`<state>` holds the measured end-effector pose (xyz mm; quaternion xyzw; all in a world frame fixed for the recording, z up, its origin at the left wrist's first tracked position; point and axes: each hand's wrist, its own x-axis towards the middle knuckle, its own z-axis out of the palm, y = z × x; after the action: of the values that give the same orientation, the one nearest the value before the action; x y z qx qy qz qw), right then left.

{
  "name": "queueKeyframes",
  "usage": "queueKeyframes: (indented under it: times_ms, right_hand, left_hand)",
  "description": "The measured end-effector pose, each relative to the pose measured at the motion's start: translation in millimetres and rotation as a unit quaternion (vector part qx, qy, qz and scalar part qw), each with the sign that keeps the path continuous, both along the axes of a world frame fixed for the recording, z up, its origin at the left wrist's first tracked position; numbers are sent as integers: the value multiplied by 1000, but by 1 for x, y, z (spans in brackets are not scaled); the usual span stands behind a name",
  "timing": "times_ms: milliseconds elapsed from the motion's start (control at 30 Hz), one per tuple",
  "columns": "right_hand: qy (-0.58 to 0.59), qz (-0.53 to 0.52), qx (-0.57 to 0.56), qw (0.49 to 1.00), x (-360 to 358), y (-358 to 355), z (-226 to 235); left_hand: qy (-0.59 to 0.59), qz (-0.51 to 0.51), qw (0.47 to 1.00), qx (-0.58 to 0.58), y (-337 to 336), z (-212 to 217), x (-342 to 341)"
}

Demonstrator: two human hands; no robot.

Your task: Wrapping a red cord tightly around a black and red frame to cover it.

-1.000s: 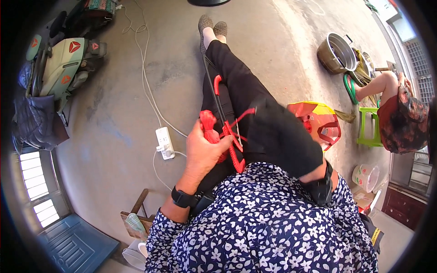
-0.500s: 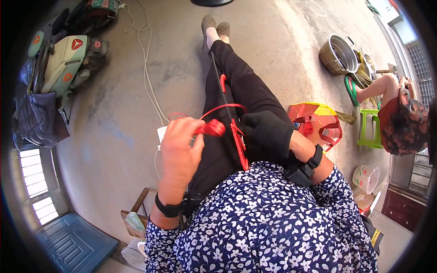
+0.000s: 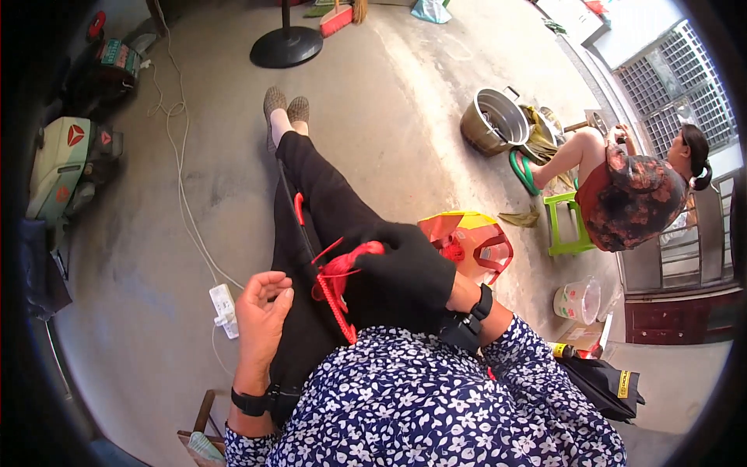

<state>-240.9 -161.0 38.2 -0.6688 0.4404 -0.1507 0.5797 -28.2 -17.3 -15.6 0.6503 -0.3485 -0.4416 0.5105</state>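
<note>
My right hand (image 3: 414,263), in a black glove, is closed on a small bundle of red cord (image 3: 354,261) above my lap. Loose ends stick out of the bundle. Bare and with its fingers loosely curled, my left hand (image 3: 263,315) is held apart to the left, thumb away from the fingers and nothing visible in it. A thin black rod (image 3: 289,191) slants along my black trousers toward my waist. Red braided cord (image 3: 337,310) covers its near part, just below the bundle; a short red piece (image 3: 299,208) sits farther up.
A red and yellow bag (image 3: 459,226) with red cord inside stands right of my legs. Beyond are a metal pot (image 3: 492,121) and a person (image 3: 634,187) on a green stool (image 3: 566,226). A white power strip (image 3: 223,310) and cable lie left; scooters (image 3: 58,167) stand farther left.
The view has swung to the right. The red cord bundle has passed from my left hand to my gloved right hand. My left hand has drawn away from it.
</note>
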Motion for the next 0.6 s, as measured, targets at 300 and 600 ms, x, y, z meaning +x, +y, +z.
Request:
queueKeyframes:
  times_ms: [300,600]
  right_hand:
    - [-509,-228,357,749,-20,-19,-13]
    - [-508,-349,177,767,-102,-56,-12]
  left_hand:
    - [356,-33,933,36,-24,-23,-19]
    - [420,-112,900,37,-30,-40,-21]
